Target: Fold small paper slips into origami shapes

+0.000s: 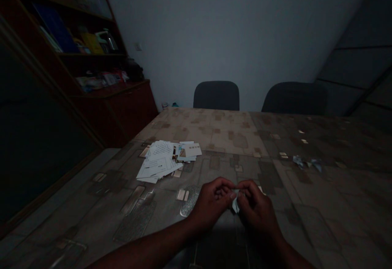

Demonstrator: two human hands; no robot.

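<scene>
My left hand (pixel 214 200) and my right hand (pixel 256 204) meet near the table's front edge, fingertips almost touching. Between them is a small piece of folded white paper (pixel 235 206), pinched by the thumbs and fingers of both hands. Much of the paper is hidden behind the fingers. To the left of my hands, a loose pile of printed white papers and cards (pixel 161 161) lies on the patterned tablecloth (pixel 196 130). Over on the right, some small folded paper pieces (pixel 307 162) rest on the cloth.
Two dark chairs (pixel 216 95) (pixel 294 97) stand behind the table's far edge, against a pale wall. A wooden shelf unit (pixel 122 107) with books and bags is at the left. The room is dim.
</scene>
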